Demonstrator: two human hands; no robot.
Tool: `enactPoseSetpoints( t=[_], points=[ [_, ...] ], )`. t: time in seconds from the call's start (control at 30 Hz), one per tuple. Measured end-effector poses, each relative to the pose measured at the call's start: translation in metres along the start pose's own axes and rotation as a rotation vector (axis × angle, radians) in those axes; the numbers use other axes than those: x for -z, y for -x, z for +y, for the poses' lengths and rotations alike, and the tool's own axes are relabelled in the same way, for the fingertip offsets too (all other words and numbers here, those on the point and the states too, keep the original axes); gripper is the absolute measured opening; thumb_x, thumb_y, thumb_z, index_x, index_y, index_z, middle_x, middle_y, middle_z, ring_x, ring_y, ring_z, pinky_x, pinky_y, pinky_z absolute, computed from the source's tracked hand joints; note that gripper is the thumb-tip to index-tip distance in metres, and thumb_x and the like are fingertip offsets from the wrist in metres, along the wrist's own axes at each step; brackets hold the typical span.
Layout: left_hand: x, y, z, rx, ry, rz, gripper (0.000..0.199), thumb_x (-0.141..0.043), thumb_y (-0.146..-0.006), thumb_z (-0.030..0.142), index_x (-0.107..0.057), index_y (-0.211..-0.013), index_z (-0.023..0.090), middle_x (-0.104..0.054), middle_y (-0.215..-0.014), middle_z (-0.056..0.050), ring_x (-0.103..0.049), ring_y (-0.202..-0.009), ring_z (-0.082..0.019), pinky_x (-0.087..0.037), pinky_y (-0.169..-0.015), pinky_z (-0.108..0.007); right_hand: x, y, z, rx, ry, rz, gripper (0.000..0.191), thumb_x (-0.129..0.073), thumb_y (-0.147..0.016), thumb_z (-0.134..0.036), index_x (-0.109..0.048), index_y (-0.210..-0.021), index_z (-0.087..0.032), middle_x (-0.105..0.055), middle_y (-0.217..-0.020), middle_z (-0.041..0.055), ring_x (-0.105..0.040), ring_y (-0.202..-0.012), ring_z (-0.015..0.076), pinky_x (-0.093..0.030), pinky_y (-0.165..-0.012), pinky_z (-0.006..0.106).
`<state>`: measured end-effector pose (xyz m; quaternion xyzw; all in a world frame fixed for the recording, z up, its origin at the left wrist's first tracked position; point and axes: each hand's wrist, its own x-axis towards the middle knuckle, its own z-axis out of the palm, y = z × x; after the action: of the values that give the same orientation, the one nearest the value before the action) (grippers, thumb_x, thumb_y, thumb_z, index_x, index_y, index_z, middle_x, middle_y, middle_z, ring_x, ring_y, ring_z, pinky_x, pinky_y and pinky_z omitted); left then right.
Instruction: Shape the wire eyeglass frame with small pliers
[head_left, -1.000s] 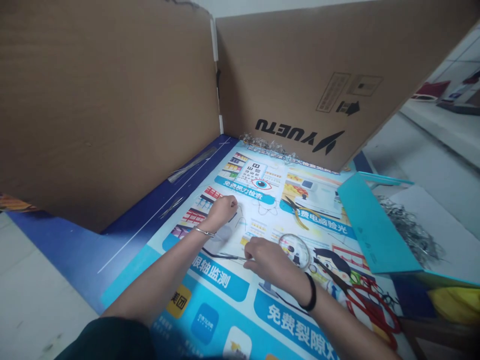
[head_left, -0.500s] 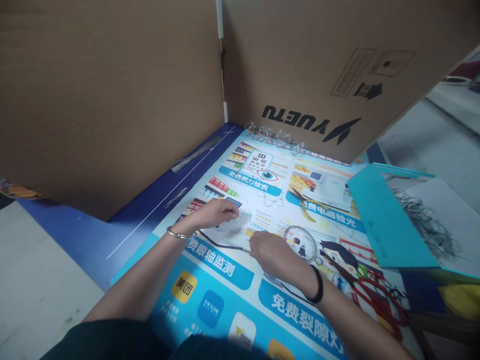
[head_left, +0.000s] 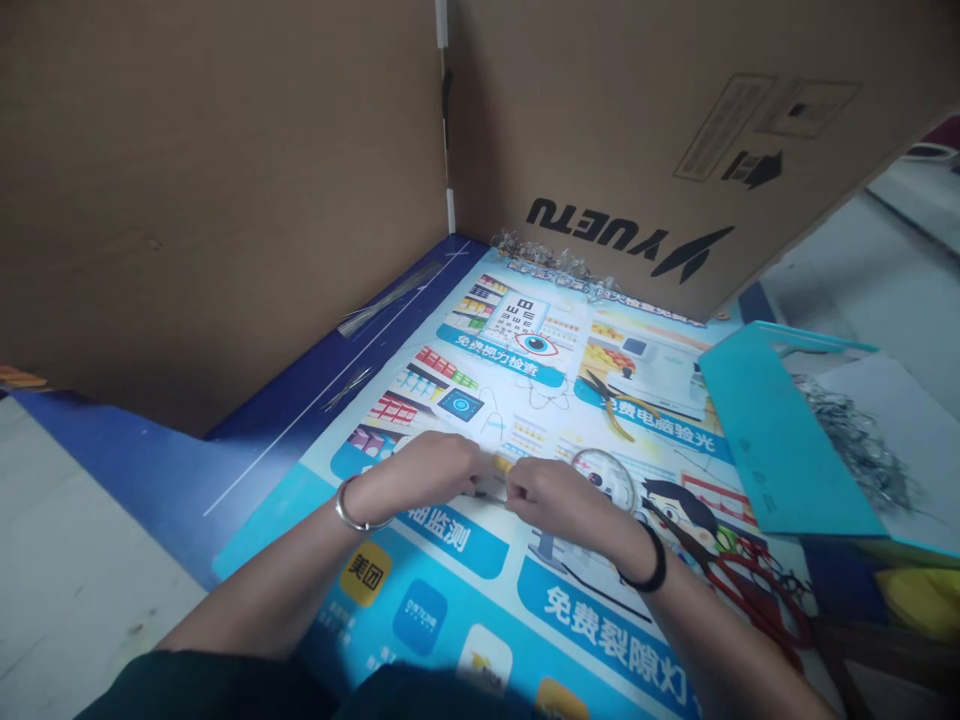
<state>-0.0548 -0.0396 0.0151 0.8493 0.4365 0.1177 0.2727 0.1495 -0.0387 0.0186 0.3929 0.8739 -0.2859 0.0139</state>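
A thin wire (head_left: pixel 492 497) lies in the narrow gap between the person's two fists, low over the middle of the poster (head_left: pixel 266 525). Its long axis runs from left to right across the body, dipping slightly towards the right. Only a short length shows; both ends are hidden by the hands, so which way either end points cannot be told.

The right hand (head_left: pixel 559 495) has its fingers curled closed, gripping the wire at its right side. The left hand (head_left: pixel 431 470) is also curled, knuckles up, at the wire's left side; whether its fingers pinch the wire cannot be told. The two hands are near each other but apart.

Beyond the hands, a bent wire loop (head_left: pixel 545 393) lies flat. The pliers (head_left: pixel 619 420) lie to its right, tips pointing away and left, yellow grips towards the near right. A ring (head_left: pixel 604 477) lies just beside the right hand. The scissors (head_left: pixel 739 583) slant the same way as the pliers, their blades towards the ring, the red handles partly behind the right forearm. On the left, some straight wires (head_left: pixel 349 387) run from near left to far right. Well to the right, a blue box (head_left: pixel 787 440) holds a tangled wire heap (head_left: pixel 862 450).
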Motion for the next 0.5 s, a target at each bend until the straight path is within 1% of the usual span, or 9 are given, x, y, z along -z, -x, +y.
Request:
enactPoseSetpoints(
  t=[0.07,0.13,0.23,0.33,0.4,0.5],
  points=[
    [-0.003,0.002,-0.002,-0.03,-0.091,0.016,0.012,-0.053,-0.072,0.013,-0.058,-0.063,0.019,-0.06,-0.067,-0.003,-0.054,-0.063,-0.016,-0.036,-0.061,-0.026,0.001,0.001,-0.001,-0.009,0.005,-0.008,0.013,-0.048,-0.074,-0.012,-0.054,-0.064,-0.017,-0.056,-0.068,-0.0001,-0.047,-0.06,0.0087,-0.025,-0.053,0.021],
    [-0.005,0.004,-0.004,-0.047,-0.133,0.02,0.015,-0.05,-0.074,0.011,-0.057,-0.063,0.019,-0.06,-0.068,-0.004,-0.054,-0.065,-0.017,-0.037,-0.064,-0.028,0.002,0.001,-0.002,-0.021,0.019,-0.019,0.013,-0.049,-0.074,-0.012,-0.054,-0.063,-0.017,-0.056,-0.068,-0.0002,-0.046,-0.059,0.0086,-0.025,-0.054,0.022],
    [-0.005,0.005,-0.005,-0.047,-0.139,0.02,0.016,-0.049,-0.073,0.008,-0.055,-0.063,0.018,-0.059,-0.068,-0.005,-0.054,-0.066,-0.017,-0.037,-0.065,-0.028,0.001,0.001,-0.003,-0.032,0.048,-0.029,0.012,-0.049,-0.073,-0.011,-0.055,-0.065,-0.017,-0.057,-0.07,0.0001,-0.046,-0.06,0.0089,-0.025,-0.054,0.022],
    [-0.005,0.005,-0.002,-0.054,-0.137,0.026,0.018,-0.047,-0.07,0.003,-0.056,-0.065,0.018,-0.059,-0.067,-0.005,-0.054,-0.064,-0.017,-0.037,-0.063,-0.028,-0.002,0.0,-0.002,-0.027,0.085,-0.025,0.013,-0.048,-0.075,-0.012,-0.056,-0.066,-0.017,-0.057,-0.071,0.0009,-0.046,-0.06,0.0093,-0.026,-0.054,0.022],
    [-0.004,0.005,0.002,-0.075,-0.168,0.008,0.021,-0.045,-0.068,0.001,-0.057,-0.067,0.018,-0.059,-0.068,-0.006,-0.054,-0.065,-0.017,-0.036,-0.061,-0.029,-0.004,-0.001,-0.001,-0.018,0.112,-0.019,0.013,-0.047,-0.076,-0.013,-0.056,-0.066,-0.017,-0.057,-0.071,0.0015,-0.046,-0.061,0.0101,-0.026,-0.054,0.023],
    [-0.003,0.004,0.006,-0.09,-0.265,-0.06,0.027,-0.043,-0.065,-0.002,-0.059,-0.072,0.018,-0.061,-0.072,-0.008,-0.054,-0.065,-0.018,-0.034,-0.058,-0.029,-0.008,-0.001,0.001,-0.001,0.134,-0.003,0.013,-0.047,-0.076,-0.015,-0.056,-0.067,-0.016,-0.058,-0.072,0.0021,-0.047,-0.063,0.0109,-0.025,-0.055,0.023]
  ],
)
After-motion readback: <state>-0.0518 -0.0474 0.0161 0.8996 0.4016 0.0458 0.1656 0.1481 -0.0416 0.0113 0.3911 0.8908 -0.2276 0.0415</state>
